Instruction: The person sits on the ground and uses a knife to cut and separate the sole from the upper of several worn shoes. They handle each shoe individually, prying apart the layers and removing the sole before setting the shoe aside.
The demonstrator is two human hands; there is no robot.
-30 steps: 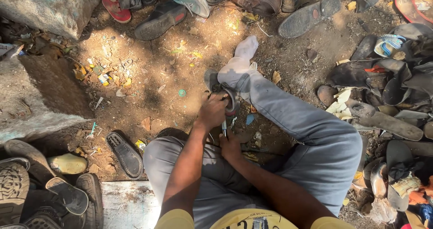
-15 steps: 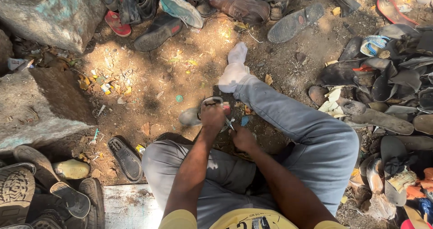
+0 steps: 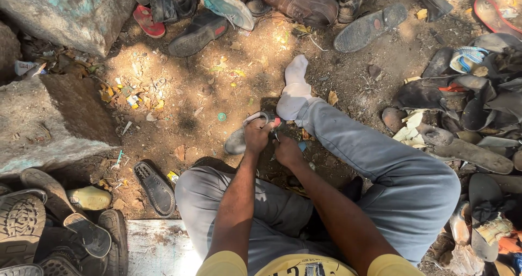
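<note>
1. A grey shoe point(image 3: 243, 136) is seen at the centre of the frame, lying on the dirt ground point(image 3: 228, 91), just left of a white-socked foot point(image 3: 294, 88).
2. The left hand point(image 3: 257, 136) is placed on the right end of the shoe, with the fingers curled over it in a grip; the shoe's left end juts out to the left of the hand.
3. The right hand point(image 3: 287, 151) is held just right of and slightly below the left hand, close beside the shoe. It is closed, but what it pinches cannot be told; a small red and blue item shows between the hands, too small to identify.
4. Grey trousers point(image 3: 402, 178) are worn; the leg on the right of the frame is stretched toward the upper centre.
5. A black sole point(image 3: 156, 188) is noted at lower left, well apart from both hands.
6. A large stone point(image 3: 51, 118) is recorded at the left edge.
7. Heaps of worn footwear point(image 3: 473, 124) are observed along the right side, the top and the lower left corner.
</note>
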